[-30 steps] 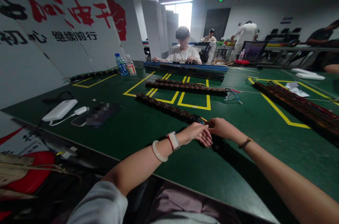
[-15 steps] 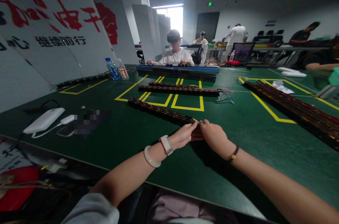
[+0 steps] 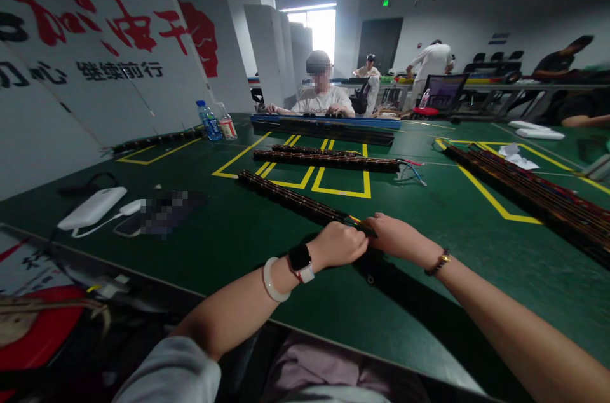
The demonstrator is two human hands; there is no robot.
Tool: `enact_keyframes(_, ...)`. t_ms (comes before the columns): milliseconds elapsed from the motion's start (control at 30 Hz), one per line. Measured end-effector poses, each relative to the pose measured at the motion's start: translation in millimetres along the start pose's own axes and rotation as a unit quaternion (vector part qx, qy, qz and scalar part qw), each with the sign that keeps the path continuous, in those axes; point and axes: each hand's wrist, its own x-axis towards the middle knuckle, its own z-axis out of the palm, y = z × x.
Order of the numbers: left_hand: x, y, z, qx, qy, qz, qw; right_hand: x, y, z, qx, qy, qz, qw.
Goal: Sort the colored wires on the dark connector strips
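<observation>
A long black strip point(image 3: 290, 198) with thin wires along it lies at a slant on the green table point(image 3: 214, 238). My left hand point(image 3: 340, 244), with a watch and a pale bangle on its wrist, is closed around the strip's near right end. Beside it, almost touching, my right hand point(image 3: 393, 234) grips the dark tip of that end. Short yellow wires point(image 3: 354, 219) show just above my left knuckles. My fingertips are partly hidden. A small ring-shaped piece point(image 3: 370, 279) lies on the table below my hands.
Beyond lies another wired strip point(image 3: 328, 159) with loose wire ends. A bundle of strips point(image 3: 528, 190) is at the right. Two bottles point(image 3: 216, 122) stand at the back left, near a white power bank point(image 3: 93, 208). A person point(image 3: 324, 95) sits opposite behind a blue rail point(image 3: 333, 120).
My left hand has turned over, so its knuckles and the watch face now show. My right hand has shifted slightly right. The camera view has also moved a little.
</observation>
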Motion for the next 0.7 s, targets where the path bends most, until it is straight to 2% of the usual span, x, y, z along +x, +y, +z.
enact_keyframes(100, -4, 7, -2.6, 0.072, -0.051, 0.2, 0.976, 2, 8, 6, 0.034, -0.013, -0.017, 0.999)
enact_keyframes(200, -6, 13, 1.3, 0.092, -0.065, 0.29, 0.95, 6, 11, 10, 0.051, -0.005, -0.013, 0.999)
enact_keyframes(400, -7, 16, 4.9, 0.139, -0.059, 0.334, 0.931, 9, 8, 6, 0.032, 0.01, 0.013, 0.999)
enact_keyframes(500, -6, 14, 4.1, 0.141, -0.057, 0.318, 0.936, 6, -1, 10, -0.015, 0.037, 0.04, 0.998)
enact_keyframes(700, -6, 14, 4.4, 0.099, -0.056, 0.306, 0.945, 2, -13, 15, -0.043, 0.03, 0.045, 0.998)
